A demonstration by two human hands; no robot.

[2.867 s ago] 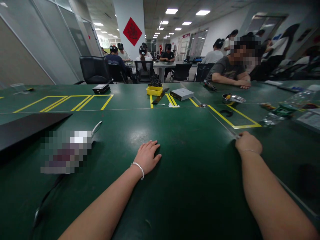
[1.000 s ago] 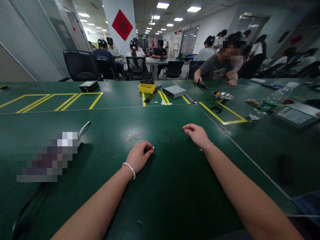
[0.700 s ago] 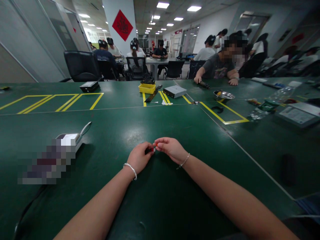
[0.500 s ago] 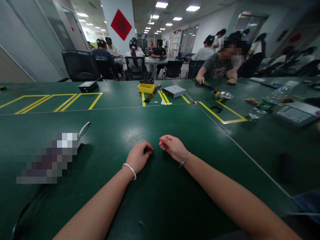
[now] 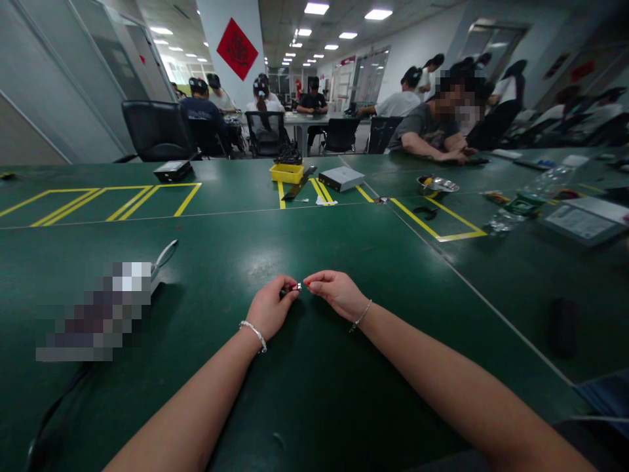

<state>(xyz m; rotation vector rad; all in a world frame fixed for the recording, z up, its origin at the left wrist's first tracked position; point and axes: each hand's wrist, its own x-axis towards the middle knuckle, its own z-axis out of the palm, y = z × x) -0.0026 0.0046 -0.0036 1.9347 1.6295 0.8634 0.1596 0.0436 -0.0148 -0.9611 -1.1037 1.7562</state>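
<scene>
At the middle of the green table, my left hand (image 5: 272,303) is closed, pinching a small red-and-black piece with a silver metal end (image 5: 297,287) that looks like a USB stick. The metal end points right, towards my other hand. Thumb and fingertips of my right hand (image 5: 341,293) are pressed together on a tiny orange-red piece (image 5: 307,283), whose kind is too small to make out. A narrow gap separates the two pieces. Both hands are just above the tabletop, and fingers partly hide what they hold.
A pixelated object (image 5: 98,308) with a cord lies left. Farther back are a yellow tray (image 5: 287,174), a grey box (image 5: 341,178), a black box (image 5: 173,171), a metal bowl (image 5: 438,185) and a plastic bottle (image 5: 525,203). A person (image 5: 432,131) sits across the table.
My right hand has moved left, bringing the orange-red piece close to the metal end. My left hand has turned slightly, showing that end better. The person opposite has drawn an arm in.
</scene>
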